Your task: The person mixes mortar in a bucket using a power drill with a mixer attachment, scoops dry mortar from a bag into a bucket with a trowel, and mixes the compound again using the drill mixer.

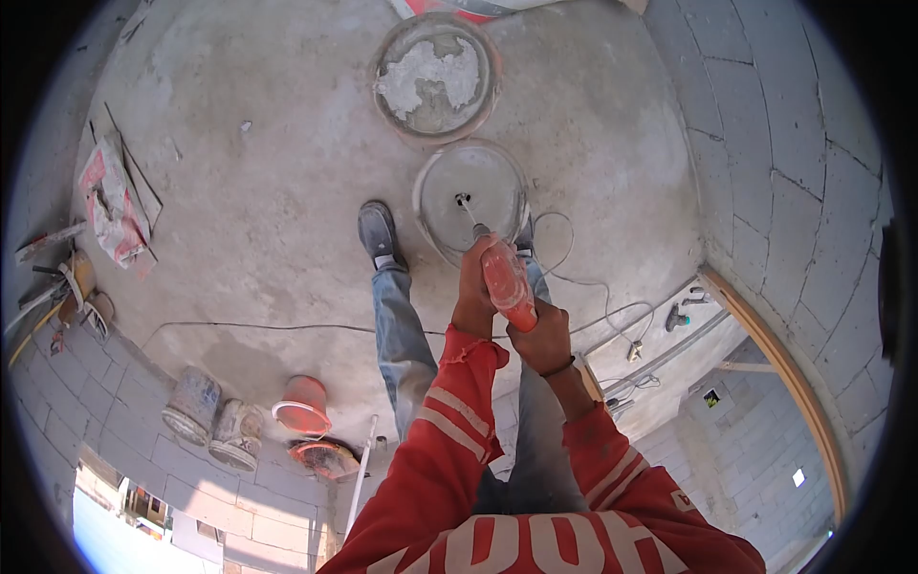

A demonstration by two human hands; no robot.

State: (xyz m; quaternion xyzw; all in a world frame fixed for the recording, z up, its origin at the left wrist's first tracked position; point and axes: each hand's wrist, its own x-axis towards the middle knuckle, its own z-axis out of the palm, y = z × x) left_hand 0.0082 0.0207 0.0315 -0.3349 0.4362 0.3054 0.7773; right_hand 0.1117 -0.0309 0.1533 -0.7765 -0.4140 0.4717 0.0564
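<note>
Both hands are closed on a red power drill [507,280] coated with pale dust. My left hand [472,277] wraps its front body, close to the chuck. At the rear handle, my right hand [541,340] grips from the other side. A mixing paddle shaft [469,210] runs from the drill down into a round bucket [422,227] of smooth grey mix [459,177]. The paddle's lower end is hidden in the mix. The bucket stands on the floor between my feet.
A second round bucket [382,120] holds grey liquid with pale powder on top. A cable [574,279] loops across the concrete floor. Torn bags [115,201] lie left; dirty buckets [191,404] and a red bucket [302,404] stand lower left. A wooden frame [784,364] edges an opening right.
</note>
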